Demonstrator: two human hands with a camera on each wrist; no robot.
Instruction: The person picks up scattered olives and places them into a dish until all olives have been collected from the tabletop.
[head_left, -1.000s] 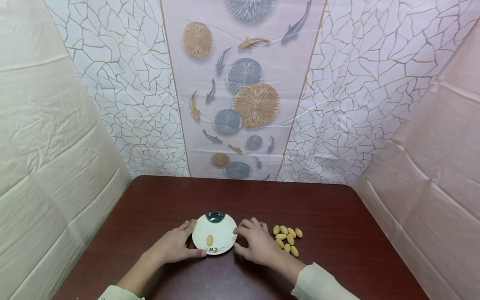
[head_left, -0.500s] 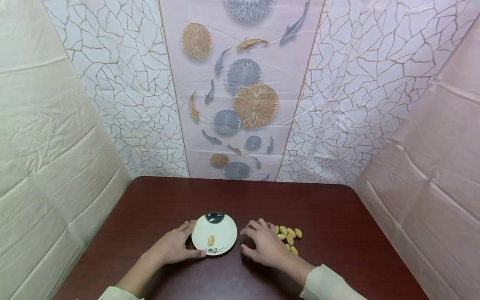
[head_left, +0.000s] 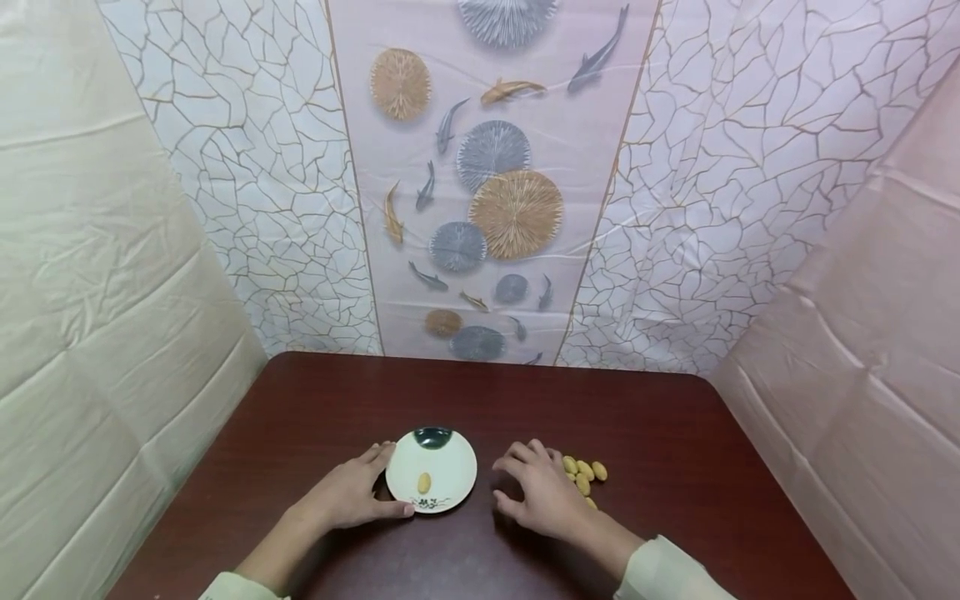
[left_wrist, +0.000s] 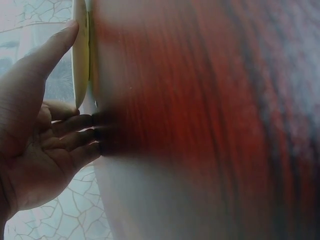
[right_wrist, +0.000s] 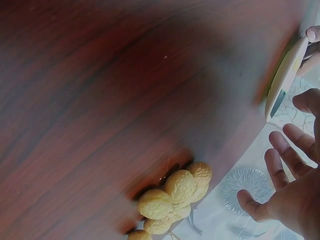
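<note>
A small white plate (head_left: 457,467) with a dark green patch and a floral print lies on the table. One yellow oval piece (head_left: 424,483) lies on it, off-centre toward the print. My left hand (head_left: 352,492) holds the plate's left side, thumb at the near rim and fingers along the left edge. To the right of the plate, my right hand (head_left: 540,492) hovers with loosely bent, spread fingers and nothing between them. In the right wrist view its fingers are apart from a cluster of wrinkled yellow oval pieces (right_wrist: 181,187). In the head view this hand partly hides that cluster.
The dark red-brown wooden table (head_left: 337,400) has a smooth top. Behind it hangs a cloth backdrop (head_left: 517,267) printed with fish and round shapes. Plain pale cloth walls (head_left: 847,400) close off both sides.
My right hand has moved from the plate's right rim toward the yellow pieces, covering more of them in the head view. My left hand has stayed at the plate.
</note>
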